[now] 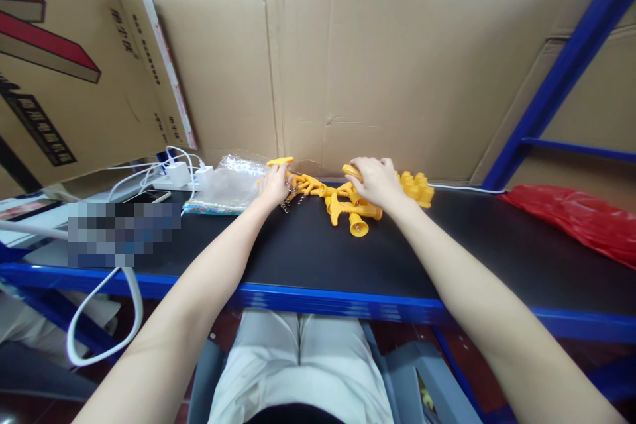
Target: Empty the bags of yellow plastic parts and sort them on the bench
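A heap of yellow plastic parts (pixel 348 207) lies at the back of the black shelf top (pixel 308 252), against a cardboard wall. My left hand (pixel 273 184) grips the left end of the heap, where a yellow T-shaped piece (pixel 279 161) sticks up and a small metal chain (pixel 288 200) hangs below the fingers. My right hand (pixel 376 180) rests closed over the top of the middle parts. A yellow block with round studs (pixel 416 187) lies just right of that hand.
A clear plastic bag (pixel 233 182) lies left of the heap. White chargers and cables (pixel 173 174) and a phone (pixel 149 197) sit further left. A red plastic bag (pixel 576 217) lies at the right. Blue shelf posts (pixel 556 79) and cardboard (pixel 397 66) enclose the space.
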The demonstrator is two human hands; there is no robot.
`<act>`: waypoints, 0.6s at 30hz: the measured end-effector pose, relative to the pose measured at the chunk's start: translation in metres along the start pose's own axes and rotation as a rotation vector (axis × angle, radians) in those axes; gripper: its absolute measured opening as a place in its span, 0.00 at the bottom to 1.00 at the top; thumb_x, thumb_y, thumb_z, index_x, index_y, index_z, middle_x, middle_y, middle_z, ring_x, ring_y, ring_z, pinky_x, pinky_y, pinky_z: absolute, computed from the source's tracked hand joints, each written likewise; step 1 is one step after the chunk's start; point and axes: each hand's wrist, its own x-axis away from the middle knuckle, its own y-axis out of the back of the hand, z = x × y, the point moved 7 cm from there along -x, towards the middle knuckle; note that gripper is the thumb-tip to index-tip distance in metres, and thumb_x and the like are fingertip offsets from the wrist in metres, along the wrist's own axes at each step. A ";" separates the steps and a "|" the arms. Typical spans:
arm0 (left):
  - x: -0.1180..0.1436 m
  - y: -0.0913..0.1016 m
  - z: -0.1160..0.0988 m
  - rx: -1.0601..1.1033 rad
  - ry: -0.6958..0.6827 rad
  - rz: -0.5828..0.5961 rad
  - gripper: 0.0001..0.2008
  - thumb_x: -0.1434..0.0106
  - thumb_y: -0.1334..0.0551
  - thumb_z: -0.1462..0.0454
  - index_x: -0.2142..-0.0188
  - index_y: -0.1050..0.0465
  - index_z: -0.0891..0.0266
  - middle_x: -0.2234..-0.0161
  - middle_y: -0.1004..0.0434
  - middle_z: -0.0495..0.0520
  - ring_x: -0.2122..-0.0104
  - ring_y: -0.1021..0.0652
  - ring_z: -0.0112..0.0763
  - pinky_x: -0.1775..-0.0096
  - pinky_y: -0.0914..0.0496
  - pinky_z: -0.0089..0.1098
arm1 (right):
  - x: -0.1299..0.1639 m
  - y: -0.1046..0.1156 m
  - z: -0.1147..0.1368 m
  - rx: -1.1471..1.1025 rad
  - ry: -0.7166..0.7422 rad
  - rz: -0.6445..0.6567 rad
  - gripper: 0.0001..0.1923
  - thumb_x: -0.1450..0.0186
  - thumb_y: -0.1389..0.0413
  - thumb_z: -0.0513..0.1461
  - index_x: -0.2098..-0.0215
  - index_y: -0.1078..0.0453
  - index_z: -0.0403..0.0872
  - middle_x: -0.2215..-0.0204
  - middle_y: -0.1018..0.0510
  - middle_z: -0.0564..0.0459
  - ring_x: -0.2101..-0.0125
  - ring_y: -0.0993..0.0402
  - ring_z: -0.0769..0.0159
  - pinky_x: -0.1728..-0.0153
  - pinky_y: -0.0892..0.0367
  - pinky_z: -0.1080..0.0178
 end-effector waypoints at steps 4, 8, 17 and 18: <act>0.002 -0.016 0.006 -0.045 -0.023 0.106 0.25 0.34 0.51 0.61 0.38 0.47 0.61 0.45 0.36 0.64 0.45 0.35 0.46 0.48 0.38 0.47 | 0.000 -0.003 -0.001 0.012 -0.002 0.033 0.11 0.35 0.52 0.41 0.58 0.33 0.45 0.63 0.23 0.45 0.61 0.31 0.56 0.61 0.50 0.58; 0.006 -0.036 0.008 -0.101 -0.036 0.330 0.26 0.36 0.51 0.62 0.38 0.48 0.57 0.42 0.38 0.63 0.42 0.38 0.49 0.46 0.43 0.55 | 0.000 -0.003 -0.001 0.016 -0.010 0.047 0.11 0.35 0.52 0.41 0.58 0.32 0.45 0.63 0.23 0.45 0.61 0.31 0.57 0.60 0.50 0.58; 0.004 -0.039 0.009 -0.126 -0.018 0.335 0.25 0.38 0.49 0.62 0.41 0.41 0.51 0.46 0.37 0.62 0.45 0.36 0.50 0.47 0.41 0.52 | 0.002 0.003 -0.023 0.045 -0.161 0.063 0.17 0.34 0.55 0.40 0.49 0.34 0.46 0.58 0.24 0.43 0.58 0.31 0.54 0.58 0.47 0.54; 0.004 -0.038 0.009 -0.122 -0.013 0.319 0.25 0.39 0.48 0.61 0.41 0.39 0.52 0.47 0.37 0.62 0.46 0.35 0.50 0.48 0.39 0.50 | 0.002 0.003 -0.028 0.062 -0.187 0.078 0.17 0.34 0.56 0.40 0.49 0.34 0.47 0.57 0.24 0.43 0.58 0.31 0.54 0.58 0.47 0.53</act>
